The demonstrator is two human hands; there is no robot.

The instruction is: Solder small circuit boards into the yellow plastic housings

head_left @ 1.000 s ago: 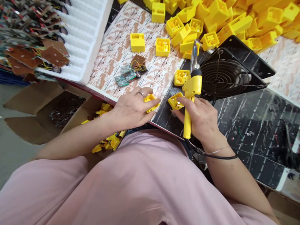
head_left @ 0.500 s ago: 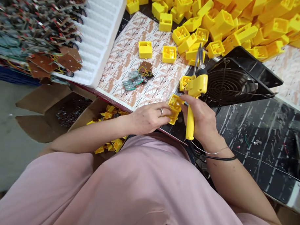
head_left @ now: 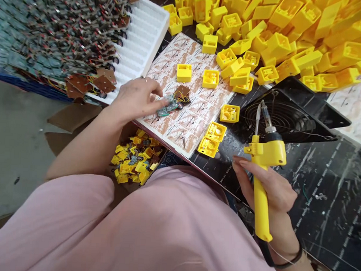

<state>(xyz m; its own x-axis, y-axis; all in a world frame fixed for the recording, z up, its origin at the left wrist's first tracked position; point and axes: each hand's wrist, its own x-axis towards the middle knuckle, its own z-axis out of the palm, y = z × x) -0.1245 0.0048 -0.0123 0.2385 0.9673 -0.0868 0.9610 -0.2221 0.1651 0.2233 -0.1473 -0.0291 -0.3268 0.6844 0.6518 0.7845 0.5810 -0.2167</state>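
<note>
**Left hand on the circuit boards, soldering gun held ready in the right**

Head view, clock hub at its centre! At eleven o'clock, there they are: the green circuit boards (head_left: 167,109), lying flat on a patterned sheet (head_left: 180,129) atop the bench (head_left: 309,167), with a brown board (head_left: 182,91) and yellow wires (head_left: 185,99) right beside them. And the left hand (head_left: 137,95), out at ten o'clock, has its thumb at the boards' near edge, fingers curled, a gap showing between thumb and forefinger; whether anything is pinched, you cannot tell from here!

These look like featherweights, stiff but fragile, and those thin wires look easy to snag. The smart hold, I'd judge, is by the board edges, clear of wires and joints.

Over between three and four, the right hand (head_left: 275,190) is wrapped firmly round the grip of a yellow soldering gun (head_left: 273,152), tip upward. Looks rigid and moderately light, that one; the plastic grip is the place to hold, well away from a tip that may be hot.

At three o'clock, an opened yellow case (head_left: 209,146) sits well apart from the left hand. Toward two, a heap of yellow housings (head_left: 304,57); at eleven, farther out, the white foam tray (head_left: 148,43)!
</note>
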